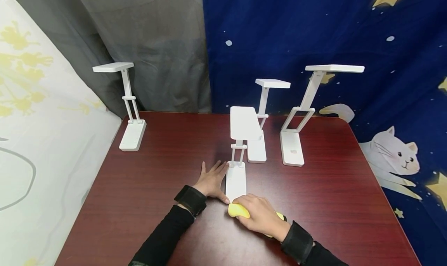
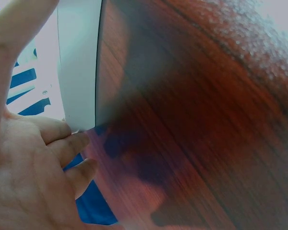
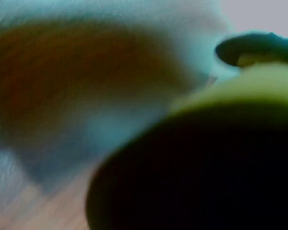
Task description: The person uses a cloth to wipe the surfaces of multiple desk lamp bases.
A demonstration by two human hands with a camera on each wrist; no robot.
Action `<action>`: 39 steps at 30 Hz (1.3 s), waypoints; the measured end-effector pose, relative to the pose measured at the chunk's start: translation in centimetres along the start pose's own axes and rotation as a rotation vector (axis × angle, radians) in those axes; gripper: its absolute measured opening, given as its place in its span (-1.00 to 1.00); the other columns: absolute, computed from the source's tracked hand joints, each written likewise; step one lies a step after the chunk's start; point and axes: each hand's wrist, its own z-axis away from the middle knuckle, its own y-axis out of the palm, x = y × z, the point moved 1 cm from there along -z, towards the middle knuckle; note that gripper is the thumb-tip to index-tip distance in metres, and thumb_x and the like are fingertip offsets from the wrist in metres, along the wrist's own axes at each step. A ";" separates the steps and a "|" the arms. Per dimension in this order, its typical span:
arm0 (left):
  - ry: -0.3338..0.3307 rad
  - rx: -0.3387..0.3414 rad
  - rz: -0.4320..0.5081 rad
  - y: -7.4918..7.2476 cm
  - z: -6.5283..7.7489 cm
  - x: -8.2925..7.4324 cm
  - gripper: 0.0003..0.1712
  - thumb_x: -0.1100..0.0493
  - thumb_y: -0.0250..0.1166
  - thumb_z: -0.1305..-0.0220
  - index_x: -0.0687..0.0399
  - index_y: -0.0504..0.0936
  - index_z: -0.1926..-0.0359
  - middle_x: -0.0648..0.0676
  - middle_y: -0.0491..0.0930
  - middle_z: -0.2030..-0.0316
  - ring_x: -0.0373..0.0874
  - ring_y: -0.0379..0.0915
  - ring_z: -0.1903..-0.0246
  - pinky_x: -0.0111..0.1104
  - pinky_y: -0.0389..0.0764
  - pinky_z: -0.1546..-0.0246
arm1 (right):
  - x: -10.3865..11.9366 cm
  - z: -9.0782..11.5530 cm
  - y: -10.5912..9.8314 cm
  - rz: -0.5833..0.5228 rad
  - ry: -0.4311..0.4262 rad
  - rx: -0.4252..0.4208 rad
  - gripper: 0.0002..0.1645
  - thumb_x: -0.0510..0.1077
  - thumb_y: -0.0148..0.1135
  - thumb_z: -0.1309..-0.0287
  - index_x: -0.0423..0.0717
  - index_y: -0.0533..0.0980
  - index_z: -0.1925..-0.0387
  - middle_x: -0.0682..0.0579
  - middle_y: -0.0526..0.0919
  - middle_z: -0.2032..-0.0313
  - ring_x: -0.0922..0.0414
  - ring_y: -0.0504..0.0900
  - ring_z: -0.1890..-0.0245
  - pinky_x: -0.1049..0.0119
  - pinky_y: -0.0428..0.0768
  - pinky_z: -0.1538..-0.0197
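A white desk lamp (image 1: 236,180) stands at mid-table, its flat head raised over a folding arm. My left hand (image 1: 212,182) is at the left side of its base, fingers spread and fairly straight, thumb near the front corner. In the left wrist view the fingertips (image 2: 79,141) lie right at the end of the white base (image 2: 79,72). Just in front of the base, my right hand (image 1: 260,215) grips a yellow thing (image 1: 238,210) with a rounded left end and dark tips at the right. The palm hides its middle; the right wrist view is blurred and dark.
Two more white lamps stand behind to the right, a smaller one (image 1: 257,147) partly hidden by the front lamp and a taller one (image 1: 292,149). Another lamp (image 1: 132,136) is at the back left corner. Curtains hang behind the brown table (image 1: 167,142).
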 end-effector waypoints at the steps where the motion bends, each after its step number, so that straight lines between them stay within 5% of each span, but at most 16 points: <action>1: 0.000 0.000 0.004 0.0 0.0 0.1 0.53 -0.26 0.76 0.31 0.19 0.17 -0.62 0.16 0.20 -0.61 0.11 0.02 -0.64 0.45 -0.14 -0.51 | -0.3 0.0 -0.3 -0.038 0.008 0.021 -0.64 -0.14 0.53 0.03 0.00 0.67 0.12 0.14 0.77 0.24 0.32 0.62 0.30 0.41 0.58 0.31; 6: 0.003 -0.002 0.007 0.1 0.0 0.2 0.53 -0.25 0.77 0.31 0.20 0.17 -0.61 0.15 0.21 -0.61 0.11 0.03 -0.63 0.45 -0.13 -0.51 | -2.6 -1.3 -2.2 -0.103 0.130 0.014 -0.63 -0.17 0.52 -0.03 -0.12 0.70 0.08 0.06 0.77 0.29 0.35 0.53 0.42 0.43 0.50 0.39; 11: 0.005 0.005 0.004 0.3 -0.1 0.2 0.54 -0.25 0.77 0.31 0.19 0.16 -0.62 0.15 0.19 -0.62 0.10 0.02 -0.63 0.45 -0.14 -0.51 | -5.4 -3.4 -3.0 0.123 0.326 -0.095 -0.55 -0.16 0.50 0.00 -0.12 0.69 0.00 -0.02 0.76 0.28 0.15 0.57 0.44 0.20 0.52 0.49; 14: 0.005 0.013 0.010 0.5 -0.1 0.3 0.54 -0.26 0.77 0.31 0.18 0.15 -0.63 0.15 0.18 -0.62 0.09 0.01 -0.64 0.45 -0.16 -0.51 | -6.5 -4.4 -2.7 0.200 0.371 -0.119 -0.53 -0.18 0.49 -0.01 -0.16 0.67 -0.03 -0.09 0.77 0.24 -0.01 0.68 0.36 0.01 0.61 0.46; 24: -0.008 0.029 0.016 0.2 -0.1 0.4 0.56 -0.28 0.75 0.28 0.17 0.11 -0.64 0.14 0.13 -0.64 0.07 -0.02 -0.65 0.43 -0.20 -0.53 | -7.7 -5.7 -0.6 0.207 0.382 -0.151 -0.56 -0.22 0.48 -0.03 -0.22 0.66 0.00 -0.15 0.77 0.27 -0.09 0.71 0.39 -0.05 0.61 0.47; 39: -0.015 0.031 0.027 0.3 -0.3 0.2 0.57 -0.25 0.77 0.32 0.19 0.13 -0.63 0.16 0.14 -0.63 0.07 -0.01 -0.65 0.44 -0.18 -0.52 | -6.3 -4.0 -0.3 0.246 0.289 -0.101 -0.57 -0.25 0.50 0.00 -0.21 0.64 0.03 -0.16 0.77 0.20 -0.14 0.74 0.23 -0.09 0.67 0.40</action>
